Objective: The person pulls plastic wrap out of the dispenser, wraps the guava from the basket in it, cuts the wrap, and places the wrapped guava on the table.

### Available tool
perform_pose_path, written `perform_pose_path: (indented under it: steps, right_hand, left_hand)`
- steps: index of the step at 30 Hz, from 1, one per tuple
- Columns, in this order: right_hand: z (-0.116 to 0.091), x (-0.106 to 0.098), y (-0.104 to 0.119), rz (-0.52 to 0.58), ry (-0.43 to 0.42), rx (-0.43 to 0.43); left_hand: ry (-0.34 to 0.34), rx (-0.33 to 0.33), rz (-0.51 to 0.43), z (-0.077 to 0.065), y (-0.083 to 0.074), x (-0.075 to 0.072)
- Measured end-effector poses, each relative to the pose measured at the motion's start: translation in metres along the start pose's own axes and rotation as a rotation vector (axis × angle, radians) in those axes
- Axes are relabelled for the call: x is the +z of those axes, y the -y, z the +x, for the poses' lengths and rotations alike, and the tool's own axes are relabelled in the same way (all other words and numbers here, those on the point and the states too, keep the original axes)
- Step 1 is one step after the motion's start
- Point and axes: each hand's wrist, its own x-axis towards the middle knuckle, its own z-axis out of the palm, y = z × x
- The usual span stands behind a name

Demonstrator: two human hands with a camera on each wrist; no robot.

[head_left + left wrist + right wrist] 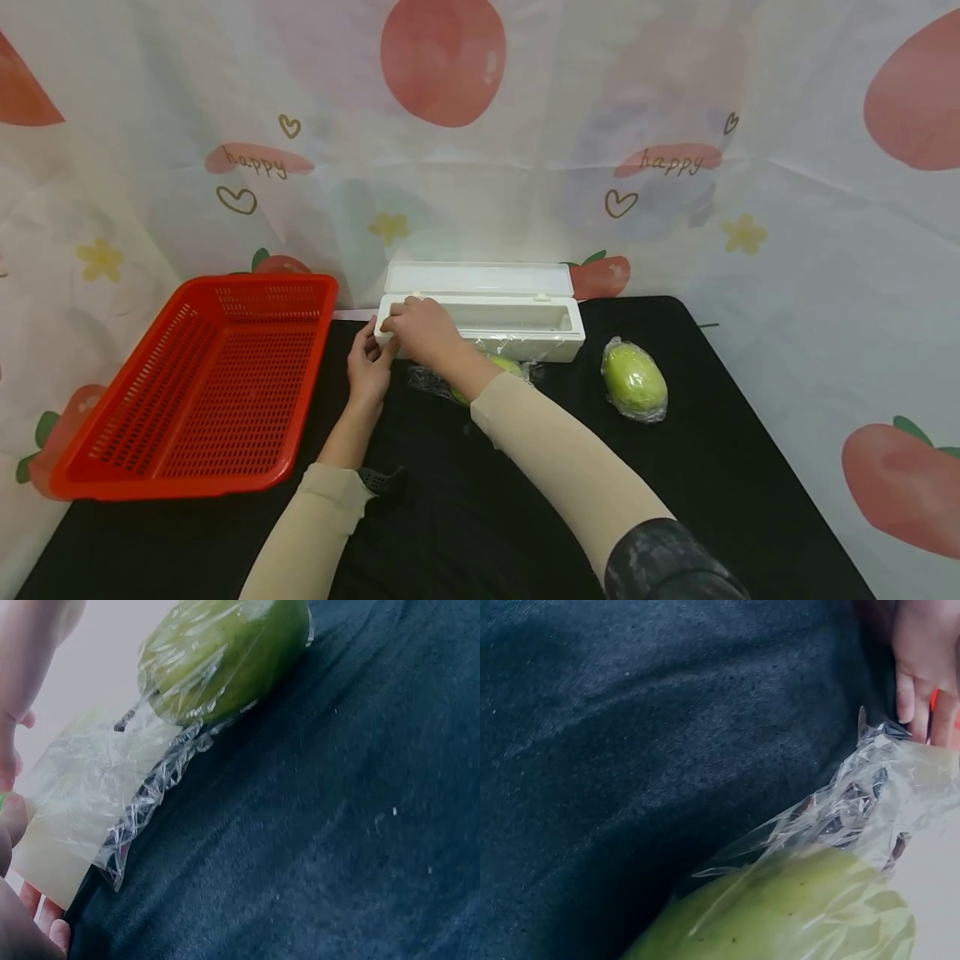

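Observation:
A white plastic-wrap dispenser (551, 347) stands at the back of the table, its lid (480, 279) raised. My left hand (367, 367) grips the dispenser's left end, fingers beneath it in the left wrist view and thumb near the top. Over that same corner bends my right hand (423, 329), its fingertips by the rim beside a small green bit; I cannot tell whether they pinch it. Clear plastic wrap (112, 769) drapes down the dispenser's front to a green oval fruit (780, 907) lying against it. In the head view my right forearm partly hides this fruit.
A second green fruit (635, 379), wrapped in clear film, lies to the right on the black tablecloth (465, 517). On the left stands a red slotted basket (306, 400). Behind the table hangs a printed curtain (480, 192).

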Motion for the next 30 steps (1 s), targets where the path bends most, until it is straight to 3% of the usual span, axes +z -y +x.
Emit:
perform_pose_path:
  steps: [17,25,30]
  right_hand:
    - [-0.030,-0.001,-0.022,0.047,-0.027,0.104]
    - [-0.047,0.003,-0.035,0.079,-0.102,0.106]
    - [-0.060,0.001,-0.044,0.104,-0.103,0.139]
  left_hand:
    - [0.007,-0.033,-0.014,0.000,0.000,0.001]
    - [0.001,-0.036,0.007,-0.001,0.000,0.001]
    - [-0.002,-0.036,-0.003,-0.001,-0.001,0.001]
